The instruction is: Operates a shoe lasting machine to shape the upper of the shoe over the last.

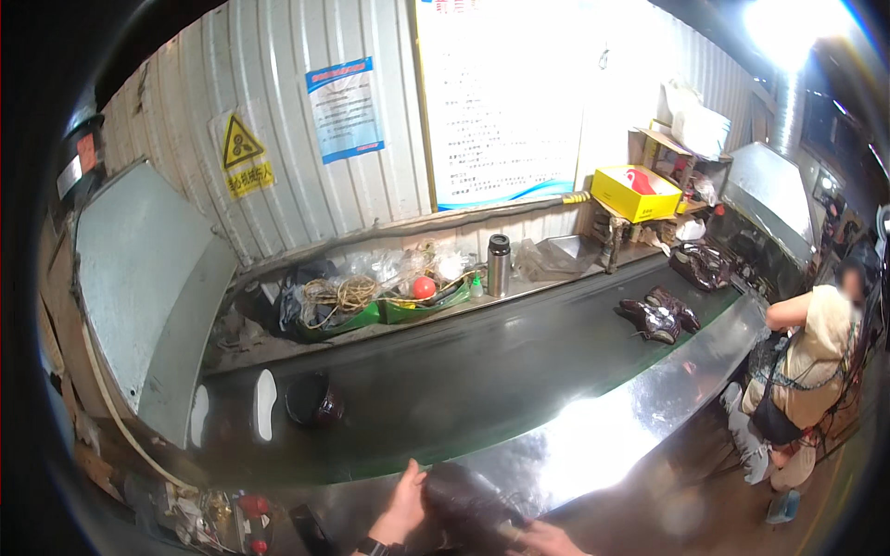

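At 6 o'clock, by near edge of belt (501,343): dark piece (464,500) between left hand (402,505) and right hand (552,539); cannot tell whether clamped. From it, toward 11, green trays (452,299) holding rope (348,294), red ball (424,288); at 1, yellow box (649,209) holding red item (640,181). Wide span between insoles (265,405) at 10, shoes (656,320) past 1.

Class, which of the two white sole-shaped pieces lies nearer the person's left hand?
The right-hand white piece, just left of the dark rounded item. The other white piece lies farther from the left hand, beside the grey metal hood.
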{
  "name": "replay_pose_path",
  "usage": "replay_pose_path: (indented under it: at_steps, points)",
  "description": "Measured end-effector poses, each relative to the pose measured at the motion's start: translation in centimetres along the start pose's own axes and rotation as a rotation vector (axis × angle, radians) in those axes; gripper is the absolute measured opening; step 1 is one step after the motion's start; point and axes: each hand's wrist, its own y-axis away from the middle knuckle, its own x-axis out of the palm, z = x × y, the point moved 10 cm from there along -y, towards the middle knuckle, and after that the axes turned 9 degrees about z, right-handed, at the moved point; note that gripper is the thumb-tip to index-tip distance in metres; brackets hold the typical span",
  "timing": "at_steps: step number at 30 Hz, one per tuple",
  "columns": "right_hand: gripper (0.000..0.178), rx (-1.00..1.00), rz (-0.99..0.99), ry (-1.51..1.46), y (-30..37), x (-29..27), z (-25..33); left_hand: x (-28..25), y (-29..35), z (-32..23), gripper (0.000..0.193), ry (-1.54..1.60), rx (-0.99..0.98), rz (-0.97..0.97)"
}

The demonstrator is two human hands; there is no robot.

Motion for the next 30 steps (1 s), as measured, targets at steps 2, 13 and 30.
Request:
replay_pose_path:
  at_steps: [2, 13, 30]
  points:
    - [0.058, 0.033, 0.094, -0.072, 4.3, 6.9, -3.7, -3.4, -1.2, 0.3, 0.054, -0.164, -0.059, -0.092]
    - [0.048, 0.125, -0.052, -0.033, 2.0, 10.1, -2.5, -8.5, -4.4, -2.9, 0.034, -0.972, 0.152, -0.402]
    - [0.068, 0.006, 0.057, 0.114, 2.0, 10.5, -1.7, -7.5, -3.8, -2.5, 0.031, -0.355, -0.051, -0.151]
